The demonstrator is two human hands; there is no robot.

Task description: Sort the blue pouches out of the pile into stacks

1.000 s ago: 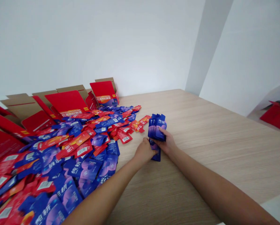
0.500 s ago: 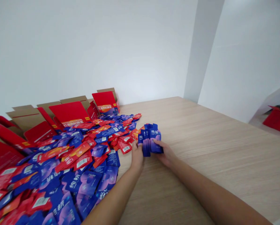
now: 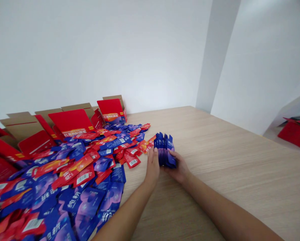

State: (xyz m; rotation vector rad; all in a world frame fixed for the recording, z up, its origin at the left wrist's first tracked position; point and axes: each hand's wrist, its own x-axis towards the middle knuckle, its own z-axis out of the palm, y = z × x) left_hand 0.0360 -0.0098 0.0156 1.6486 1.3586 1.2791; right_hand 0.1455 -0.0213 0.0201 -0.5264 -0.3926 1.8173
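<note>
In the head view, the left hand (image 3: 153,167) and the right hand (image 3: 181,169) hold a bunch of blue packets (image 3: 162,154) between them. The left hand presses on the left side. The right hand pinches the right side, with its thumb in front. The bunch of blue packets stands up on its end, just above or on the worktop (image 3: 215,160); I can't tell which. The packets in it stand close, side by side, but their tops are not quite even.

So some blue packets look sorted into a bunch. Lots more are loose. A big messy pile (image 3: 83,177) of red and blue packets, all mixed up, lies on the left. Some red packets (image 3: 132,159) lie at its edge, near the left hand.

Behind the pile, red boxes (image 3: 69,120) stand in a row with their flaps up. The far box (image 3: 112,112) is open too. I can't see down inside any of them, so I can't say what they hold. A red thing (image 3: 295,134) sits far off to the right.
</note>
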